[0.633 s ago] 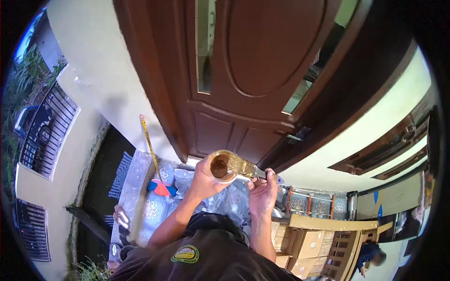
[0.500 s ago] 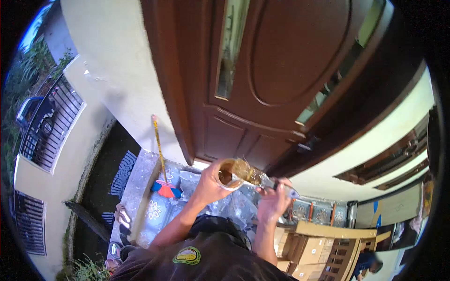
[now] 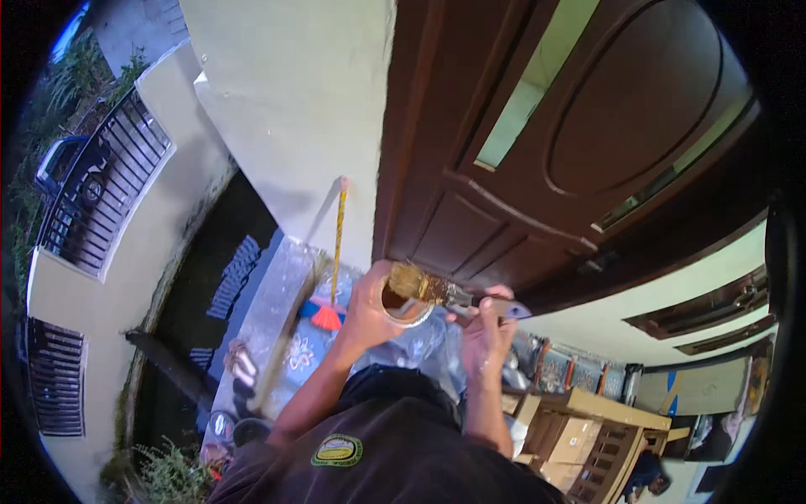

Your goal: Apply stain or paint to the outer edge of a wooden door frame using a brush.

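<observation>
Left hand: [image 3: 368,309] I hold the cup [image 3: 415,318], brown inside.
Right hand: [image 3: 489,330] I grip the brush [image 3: 437,291], tip over the cup's 12 o'clock.
Door: [image 3: 642,92] 1 o'clock, looks brown throughout; what's left, I can't tell.

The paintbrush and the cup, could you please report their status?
Left hand holding cup; right hand gripping paintbrush by its handle; bristles at the cup's mouth; broom to the left, apart from both.

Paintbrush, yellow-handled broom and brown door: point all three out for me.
Paintbrush [image 3: 456,294]: head view, on the metal band between bristles and handle.
Broom [image 3: 339,244]: head view, midway along its yellow handle.
Door [image 3: 592,139]: head view, on the oval panel.
</observation>
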The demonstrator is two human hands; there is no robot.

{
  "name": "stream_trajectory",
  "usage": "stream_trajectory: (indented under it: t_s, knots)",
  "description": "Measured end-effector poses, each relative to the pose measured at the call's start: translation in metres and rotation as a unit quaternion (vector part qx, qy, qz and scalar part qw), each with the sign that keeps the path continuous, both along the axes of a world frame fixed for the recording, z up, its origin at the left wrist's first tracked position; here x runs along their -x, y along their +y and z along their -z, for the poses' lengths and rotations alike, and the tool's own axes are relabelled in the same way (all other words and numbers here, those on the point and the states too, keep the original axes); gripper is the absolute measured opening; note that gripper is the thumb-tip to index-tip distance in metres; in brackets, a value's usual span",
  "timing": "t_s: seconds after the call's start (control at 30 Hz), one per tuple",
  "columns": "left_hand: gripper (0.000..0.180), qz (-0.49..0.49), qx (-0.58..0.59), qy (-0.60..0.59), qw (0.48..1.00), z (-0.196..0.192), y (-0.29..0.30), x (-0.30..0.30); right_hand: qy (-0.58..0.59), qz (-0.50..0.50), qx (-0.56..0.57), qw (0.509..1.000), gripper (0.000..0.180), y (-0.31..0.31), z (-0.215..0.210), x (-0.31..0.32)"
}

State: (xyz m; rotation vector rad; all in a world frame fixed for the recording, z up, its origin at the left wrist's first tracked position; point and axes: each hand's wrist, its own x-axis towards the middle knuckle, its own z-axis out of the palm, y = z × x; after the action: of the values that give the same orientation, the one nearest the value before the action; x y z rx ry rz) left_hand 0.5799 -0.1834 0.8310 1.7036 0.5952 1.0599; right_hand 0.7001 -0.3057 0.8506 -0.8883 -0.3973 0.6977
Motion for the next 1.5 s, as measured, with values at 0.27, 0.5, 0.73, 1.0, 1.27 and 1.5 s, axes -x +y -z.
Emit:
stream_trajectory:
  t_s: [0.27, 0.5, 0.73, 1.0, 1.27, 1.5]
  knots:
    - [0.044, -0.022, -0.115, -0.065, 0.991, -0.008, 0.044, 0.041, -0.616, -0.126, -0.042, 0.776, 0.030, 0.031, -0.096, 0.019]
    - [0.045, -0.040, -0.134, -0.021, 0.990, -0.015, 0.065, 0.041, -0.680, -0.191, 0.011, 0.708, 0.031, 0.070, -0.102, 0.015]
    - [0.048, -0.047, -0.147, 0.034, 0.987, -0.018, 0.076, 0.021, -0.574, -0.203, -0.019, 0.793, 0.026, 0.088, -0.070, -0.022]
    - [0.046, -0.088, -0.042, 0.034, 0.995, -0.003, 0.072, -0.011, -0.123, -0.061, 0.053, 0.989, 0.024, 0.093, -0.014, -0.047]
    - [0.045, -0.063, 0.014, -0.036, 0.997, 0.007, 0.082, -0.018, -0.410, -0.079, -0.154, 0.896, 0.032, 0.090, -0.003, -0.054]
    - [0.046, -0.071, 0.018, -0.039, 0.997, -0.009, 0.099, 0.002, -0.393, -0.027, -0.110, 0.912, 0.029, 0.109, -0.010, -0.024]
